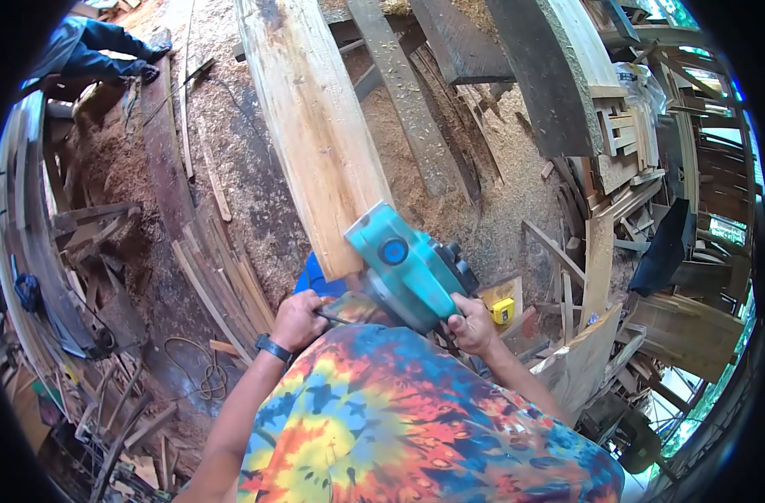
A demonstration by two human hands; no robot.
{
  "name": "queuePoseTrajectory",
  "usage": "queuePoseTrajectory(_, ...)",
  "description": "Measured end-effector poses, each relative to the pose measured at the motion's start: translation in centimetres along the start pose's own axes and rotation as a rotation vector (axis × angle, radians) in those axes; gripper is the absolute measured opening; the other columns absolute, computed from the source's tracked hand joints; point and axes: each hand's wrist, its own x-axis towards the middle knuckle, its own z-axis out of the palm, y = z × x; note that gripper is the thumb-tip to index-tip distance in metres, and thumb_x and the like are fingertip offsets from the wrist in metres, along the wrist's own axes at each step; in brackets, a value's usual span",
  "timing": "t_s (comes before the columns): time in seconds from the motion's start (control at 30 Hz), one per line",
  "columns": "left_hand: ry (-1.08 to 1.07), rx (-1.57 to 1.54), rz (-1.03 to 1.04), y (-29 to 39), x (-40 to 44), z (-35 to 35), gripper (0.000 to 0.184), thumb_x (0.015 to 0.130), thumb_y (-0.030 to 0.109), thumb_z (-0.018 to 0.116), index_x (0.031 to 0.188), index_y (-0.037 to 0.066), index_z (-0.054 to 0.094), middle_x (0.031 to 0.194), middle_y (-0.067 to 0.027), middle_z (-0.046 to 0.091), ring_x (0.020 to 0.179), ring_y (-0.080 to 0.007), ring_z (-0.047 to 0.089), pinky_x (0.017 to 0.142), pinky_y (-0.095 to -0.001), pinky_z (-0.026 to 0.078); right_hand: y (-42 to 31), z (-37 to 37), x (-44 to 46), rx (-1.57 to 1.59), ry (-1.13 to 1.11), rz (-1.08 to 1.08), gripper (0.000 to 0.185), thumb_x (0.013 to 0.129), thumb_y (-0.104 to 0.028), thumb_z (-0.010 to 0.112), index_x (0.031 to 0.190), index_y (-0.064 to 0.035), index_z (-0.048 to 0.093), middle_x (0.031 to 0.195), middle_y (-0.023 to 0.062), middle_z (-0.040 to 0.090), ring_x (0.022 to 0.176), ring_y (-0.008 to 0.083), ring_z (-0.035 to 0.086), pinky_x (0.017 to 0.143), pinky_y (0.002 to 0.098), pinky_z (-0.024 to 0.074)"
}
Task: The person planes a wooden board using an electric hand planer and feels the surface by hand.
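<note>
A teal power planer [412, 268] is at the near end of a long pale plank [320, 142], overlapping its right corner. My right hand [472, 325] is wrapped round the planer's rear end. My left hand [299, 320], with a dark watch on the wrist, is closed on a thin dark object [335, 318] that I cannot make out, just below the plank's end. Something blue [315, 277] shows beside that end, partly hidden by the plank.
A yellow tool [502, 311] lies right of my right hand. Darker boards [403, 92] extend ahead on the right. Thin strips [223, 272] lie on the sawdust-covered ground at left. Another person's legs [114, 52] show at the upper left.
</note>
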Motion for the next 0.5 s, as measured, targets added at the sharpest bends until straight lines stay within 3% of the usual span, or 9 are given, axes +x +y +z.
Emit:
queuePoseTrajectory(0.1,0.0,-0.076,0.018,0.2,0.2,-0.2,0.027,0.067,0.012,0.069,0.093,0.002,0.074,0.073,-0.0146,0.057,0.075,-0.0347,0.062,0.072,-0.0439,0.053,-0.5,-0.5,0.7,0.01,-0.016,0.007,0.067,0.095,-0.066,0.054,0.103,-0.0008,0.067,0.078,0.0102,0.07,0.071,0.0182,0.069,0.064,0.0351,0.0523)
queuePoseTrajectory(0.13,0.035,-0.078,0.053,0.5,0.5,-0.9,0.018,0.074,0.016,0.073,0.083,0.001,0.07,0.072,-0.0143,0.055,0.073,-0.0343,0.061,0.069,-0.0446,0.05,-0.9,-0.6,1.5,0.017,-0.002,-0.018,0.066,0.095,-0.065,0.054,0.103,-0.0008,0.067,0.078,0.0107,0.07,0.071,0.0181,0.069,0.064,0.0352,0.0524)
queuePoseTrajectory(0.17,0.056,-0.068,0.024,0.3,0.9,-1.2,0.019,0.076,0.018,0.074,0.08,0.001,0.067,0.071,-0.0143,0.055,0.072,-0.0341,0.06,0.067,-0.0449,0.05,-1.4,-0.5,2.5,0.025,0.012,-0.042,0.065,0.095,-0.064,0.055,0.104,-0.0008,0.067,0.078,0.0112,0.07,0.071,0.018,0.069,0.064,0.0353,0.0525)
queuePoseTrajectory(0.27,0.155,-0.073,-0.012,-0.6,2.0,-2.3,0.04,0.086,0.031,0.077,0.07,0.001,0.056,0.069,-0.0146,0.053,0.067,-0.0341,0.058,0.062,-0.0453,0.045,-3.2,-0.4,6.1,-0.013,0.034,-0.077,0.062,0.096,-0.061,0.057,0.104,-0.001,0.067,0.078,0.013,0.069,0.071,0.018,0.069,0.064,0.0358,0.0524)
queuePoseTrajectory(0.5,0.366,-0.151,-0.082,-1.6,6.5,-4.9,0.03,0.087,0.024,0.076,0.077,0.001,0.06,0.071,-0.0167,0.059,0.065,-0.0348,0.059,0.059,-0.0432,0.045,-9.8,-0.8,17.7,-0.07,0.059,-0.132,0.059,0.098,-0.057,0.055,0.095,0.0,0.066,0.071,0.0165,0.061,0.064,0.0241,0.06,0.063,0.0376,0.0493)
